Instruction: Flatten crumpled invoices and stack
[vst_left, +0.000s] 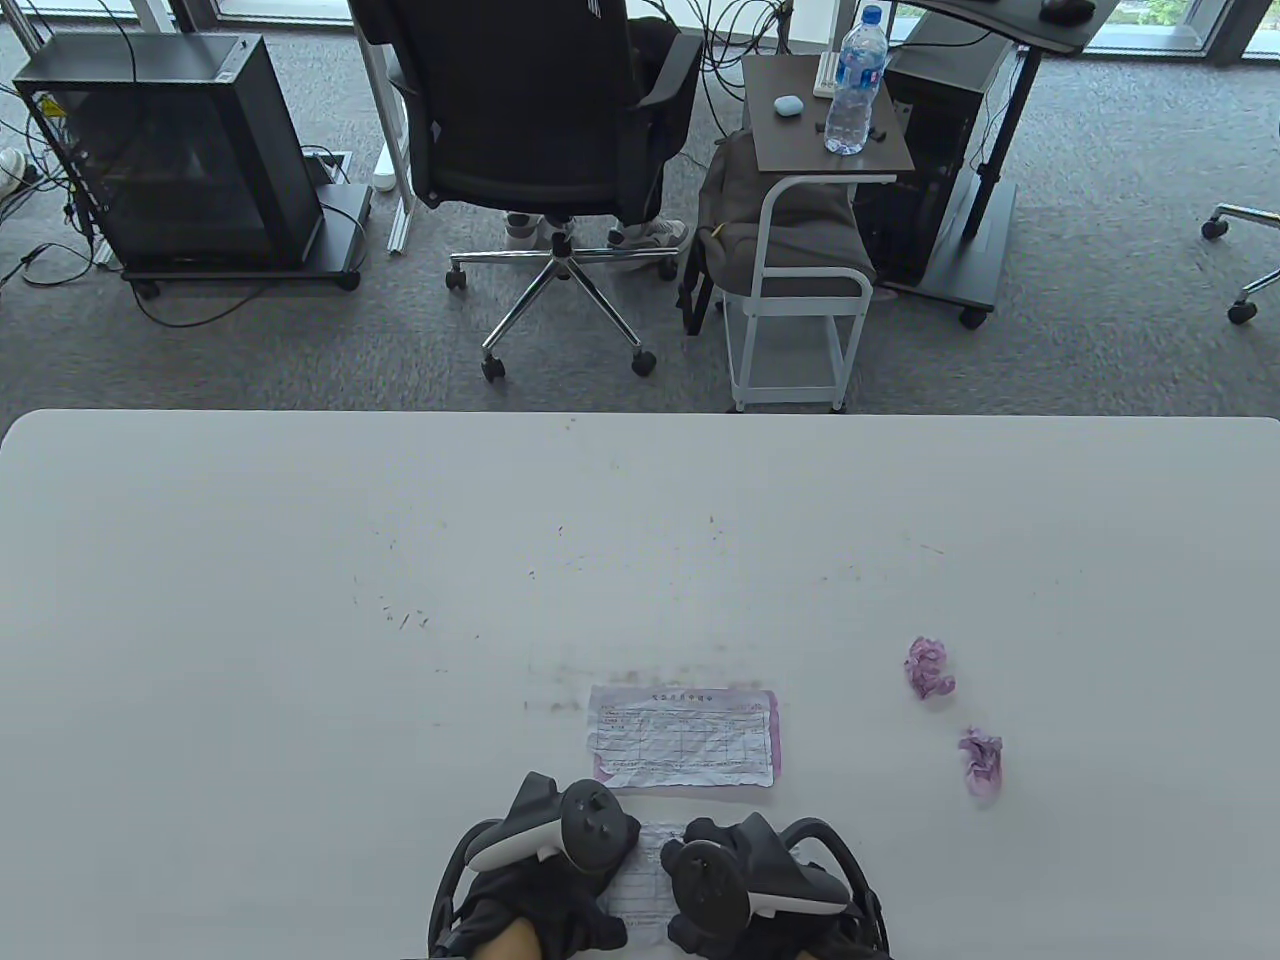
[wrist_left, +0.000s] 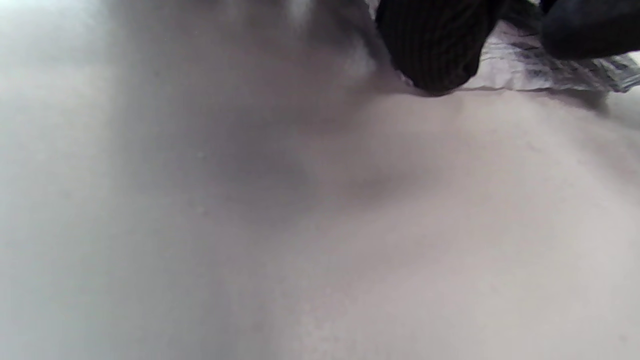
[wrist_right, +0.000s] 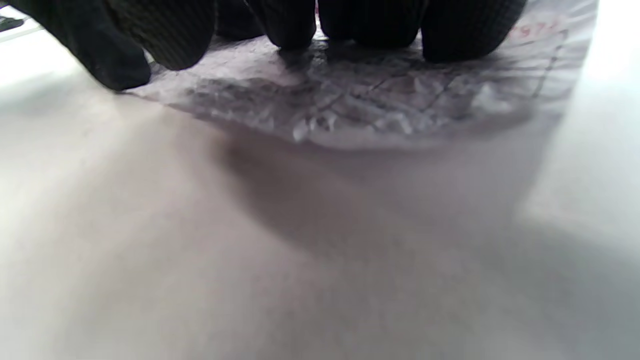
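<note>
Both gloved hands lie side by side at the near edge of the white surface (vst_left: 300, 560), pressing down on a wrinkled invoice (vst_left: 640, 880) that shows only as a pale strip between them in the table view. The left hand (vst_left: 535, 880) covers that sheet's left part and the right hand (vst_left: 760, 890) its right part. In the right wrist view the fingertips (wrist_right: 465, 30) sit in a row flat on the creased, gridded paper (wrist_right: 360, 100), so that grip is open and pressing, not pinching; in the left wrist view a dark fingertip (wrist_left: 435, 50) rests on the paper's edge (wrist_left: 540, 70), and this grip also looks open and flat, though little of it shows. Just beyond the pressed invoice lies a flattened invoice (vst_left: 684, 735), printed side up with a pink margin along its right edge, apart from the hands. Right of the flattened invoice, well apart from it, are two pink crumpled balls of paper: the farther ball (vst_left: 929, 668) and the nearer ball (vst_left: 981, 758), close together but not touching.
</note>
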